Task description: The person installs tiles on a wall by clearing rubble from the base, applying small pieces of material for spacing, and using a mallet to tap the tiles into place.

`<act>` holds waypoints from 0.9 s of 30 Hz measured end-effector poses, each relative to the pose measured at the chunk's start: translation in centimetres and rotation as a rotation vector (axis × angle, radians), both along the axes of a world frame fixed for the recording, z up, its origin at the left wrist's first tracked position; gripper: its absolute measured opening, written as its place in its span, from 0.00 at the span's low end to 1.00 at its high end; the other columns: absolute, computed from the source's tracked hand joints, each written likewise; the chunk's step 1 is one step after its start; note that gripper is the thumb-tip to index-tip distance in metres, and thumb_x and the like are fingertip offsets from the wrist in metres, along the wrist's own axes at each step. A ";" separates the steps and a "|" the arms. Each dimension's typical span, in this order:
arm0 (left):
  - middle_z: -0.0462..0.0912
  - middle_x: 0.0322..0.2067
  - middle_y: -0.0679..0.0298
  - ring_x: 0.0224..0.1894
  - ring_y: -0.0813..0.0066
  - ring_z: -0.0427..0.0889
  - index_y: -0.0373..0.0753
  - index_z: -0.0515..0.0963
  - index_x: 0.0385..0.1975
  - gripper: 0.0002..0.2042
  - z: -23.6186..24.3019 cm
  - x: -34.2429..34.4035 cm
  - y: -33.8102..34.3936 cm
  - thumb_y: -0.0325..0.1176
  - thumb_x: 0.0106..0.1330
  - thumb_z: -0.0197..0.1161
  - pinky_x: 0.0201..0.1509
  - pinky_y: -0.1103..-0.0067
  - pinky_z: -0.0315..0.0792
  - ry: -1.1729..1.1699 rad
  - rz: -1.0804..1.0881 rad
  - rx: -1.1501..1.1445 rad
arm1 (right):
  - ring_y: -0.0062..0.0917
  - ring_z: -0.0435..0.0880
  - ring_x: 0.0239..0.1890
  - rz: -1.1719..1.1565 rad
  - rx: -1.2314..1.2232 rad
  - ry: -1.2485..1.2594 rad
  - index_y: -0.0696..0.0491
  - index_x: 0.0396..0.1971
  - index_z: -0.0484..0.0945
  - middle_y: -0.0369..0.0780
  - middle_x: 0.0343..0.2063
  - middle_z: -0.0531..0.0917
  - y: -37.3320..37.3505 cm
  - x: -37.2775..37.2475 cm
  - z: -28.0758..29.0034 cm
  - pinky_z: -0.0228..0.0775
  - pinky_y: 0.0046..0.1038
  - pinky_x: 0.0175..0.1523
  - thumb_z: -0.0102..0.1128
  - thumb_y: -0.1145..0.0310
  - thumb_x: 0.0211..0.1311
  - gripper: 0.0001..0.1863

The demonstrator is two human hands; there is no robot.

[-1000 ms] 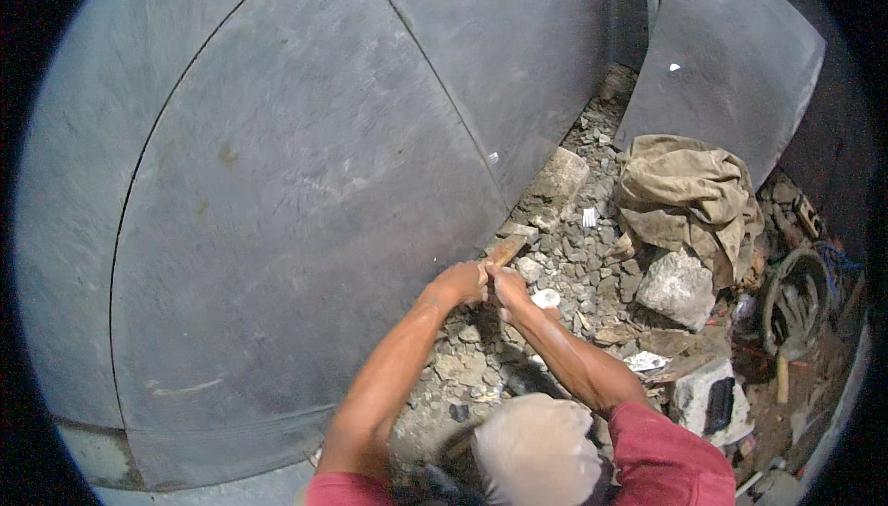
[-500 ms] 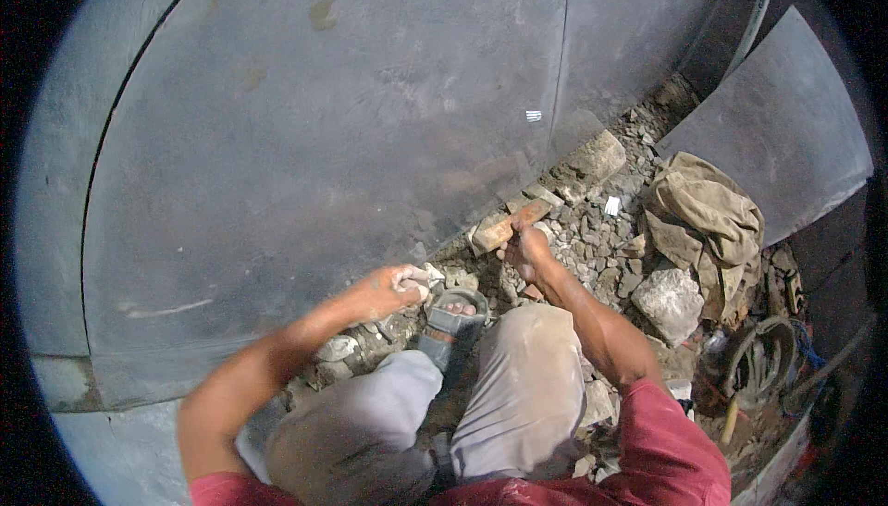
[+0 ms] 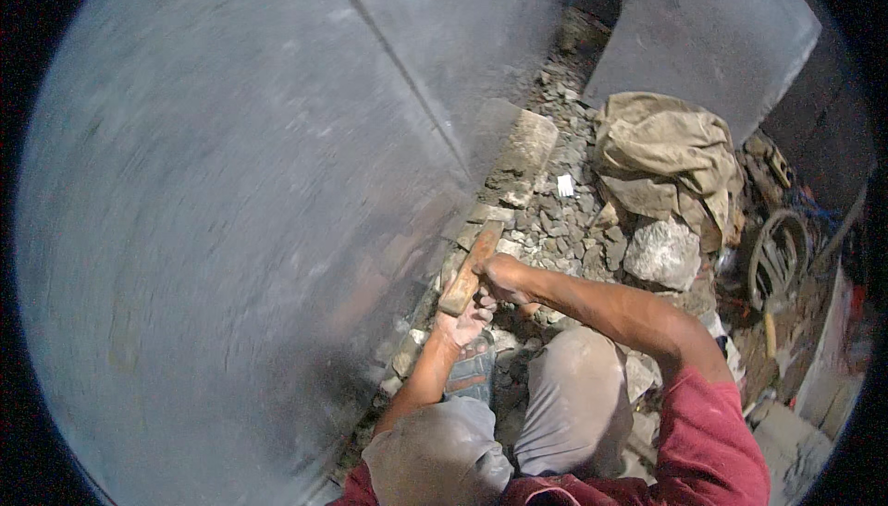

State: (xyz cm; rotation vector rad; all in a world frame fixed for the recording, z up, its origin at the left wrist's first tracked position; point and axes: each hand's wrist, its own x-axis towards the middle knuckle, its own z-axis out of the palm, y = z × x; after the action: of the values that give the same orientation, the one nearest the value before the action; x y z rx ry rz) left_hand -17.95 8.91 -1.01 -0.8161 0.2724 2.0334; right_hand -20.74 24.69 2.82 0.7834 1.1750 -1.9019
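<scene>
My right hand [image 3: 504, 277] is closed around an orange-brown wooden block [image 3: 475, 270], long and flat-sided with a paler near end. It is held above stones along the foot of the large grey curved sheet [image 3: 231, 182]. Just below the block's near end is my left hand [image 3: 462, 323], palm up with fingers apart; the block hides part of it. Whether the two touch I cannot tell. Close under my left hand is my sandalled foot [image 3: 470, 372], among broken stones.
Ahead lies a long pale stone slab [image 3: 525, 156] against the sheet, with loose gravel [image 3: 555, 238] beside it. To the right are a crumpled khaki cloth [image 3: 671, 154], a large whitish rock [image 3: 663, 254], a coiled hose [image 3: 777, 261] and a leaning grey panel [image 3: 708, 34].
My left hand has come right, in beside the block, and turned palm up. The wooden block has swung from slanting sideways to pointing away from me. The whole view has turned rightward.
</scene>
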 end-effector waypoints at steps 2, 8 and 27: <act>0.70 0.33 0.58 0.32 0.68 0.66 0.38 0.70 0.39 0.26 -0.3 -0.3 -0.6 0.58 0.61 0.47 0.24 0.82 0.64 0.012 -0.018 0.185 | 0.24 0.69 0.15 0.172 0.099 0.073 0.57 0.24 0.71 0.38 0.16 0.72 0.0 -0.5 2.0 0.60 0.27 0.20 0.46 0.66 0.61 0.11; 0.71 0.38 0.56 0.36 0.64 0.66 0.40 0.69 0.49 0.31 2.4 -0.8 1.3 0.62 0.60 0.44 0.28 0.80 0.65 -0.014 -0.107 0.083 | 0.42 0.79 0.32 0.465 0.163 0.394 0.62 0.34 0.75 0.52 0.32 0.80 1.8 -0.8 -1.8 0.69 0.41 0.39 0.43 0.63 0.57 0.17; 0.62 0.29 0.60 0.17 0.80 0.66 0.36 0.41 0.65 0.35 2.4 -2.5 1.5 0.26 0.59 0.52 0.13 0.87 0.68 -0.342 0.235 0.726 | 0.40 0.76 0.47 -0.278 0.825 0.460 0.59 0.49 0.68 0.51 0.43 0.77 -1.0 2.1 -7.5 0.67 0.33 0.52 0.54 0.70 0.54 0.21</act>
State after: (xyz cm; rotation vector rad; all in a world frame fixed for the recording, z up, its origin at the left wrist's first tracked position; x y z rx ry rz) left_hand -20.40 10.39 1.37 -0.7218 -0.7455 1.9434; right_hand -18.66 23.64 -4.67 0.9871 2.3157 -1.8465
